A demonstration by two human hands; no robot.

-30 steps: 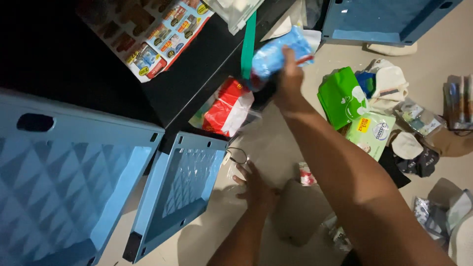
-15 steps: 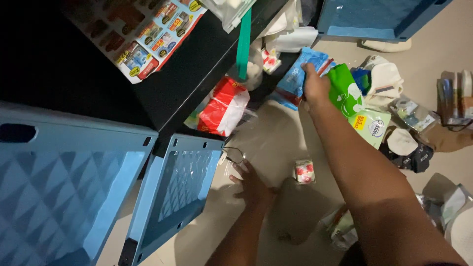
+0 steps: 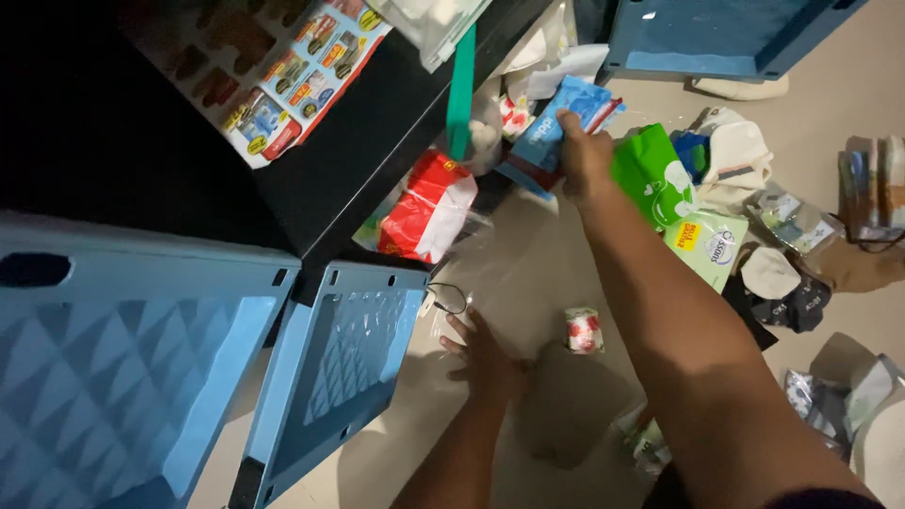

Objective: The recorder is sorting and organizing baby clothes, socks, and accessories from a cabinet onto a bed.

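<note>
At far left: I see a big pale-blue plastic crate panel [image 3: 113,377], with a smaller blue panel [image 3: 344,368] leaning just beside it, both against a black cabinet [image 3: 368,123].
Cabinet top: a colourful printed leaflet [image 3: 283,75] lies flat on it; a green strap [image 3: 462,85] hangs over its edge.
Under the edge: a red-and-white packet [image 3: 424,207] rests on the floor, tilted.
Left hand: my left hand [image 3: 485,358] lies flat, fingers spread, pressed on clear plastic film [image 3: 443,330] on the floor; it grips nothing.
Small item: a red-and-white little roll [image 3: 584,330] sits on the floor just right of that hand, apart from it.
Right hand: my right hand [image 3: 584,155] is stretched well forward, fingers pinching a blue soft packet [image 3: 556,127] at its lower right side.
Key relation: the packet's long axis runs diagonally, lower left to upper right; it extends up and left from the grip, toward the cabinet base. The right hand alone is near it; the left is well apart.
Right of the grip: a green pouch [image 3: 655,174] touches the wrist; a pale-green wipes pack [image 3: 712,245] lies just beyond.
</note>
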